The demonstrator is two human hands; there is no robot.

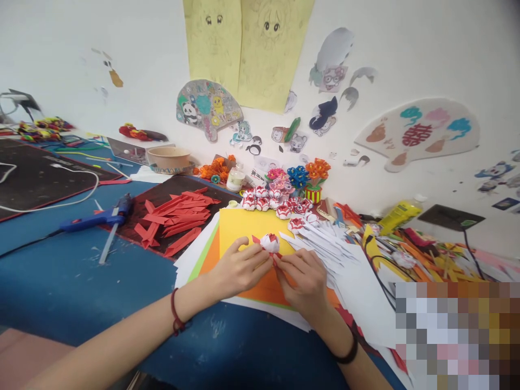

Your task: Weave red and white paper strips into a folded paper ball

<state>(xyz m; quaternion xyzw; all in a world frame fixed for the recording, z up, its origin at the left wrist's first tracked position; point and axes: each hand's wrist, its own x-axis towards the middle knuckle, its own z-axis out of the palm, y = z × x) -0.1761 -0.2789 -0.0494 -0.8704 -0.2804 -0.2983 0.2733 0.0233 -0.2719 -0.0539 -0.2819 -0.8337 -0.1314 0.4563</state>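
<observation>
Both hands meet over a stack of yellow and orange paper sheets near the front edge of the blue table: the left hand and the right hand each have their fingers curled in and pinched on a small folded white-and-red paper flower, held between the fingertips just above the sheets. In front of the wrists the blue surface lies bare toward the table's near edge, and more open blue runs off to the left. To the right the way is crowded by a fan of white paper strips, which touches the stack and spreads beside the right hand. Beyond the hands stands a cluster of finished white-and-red paper flowers, close to the wall. To the left lies a heap of red paper strips on a dark mat, with a blue glue gun just beside it.
</observation>
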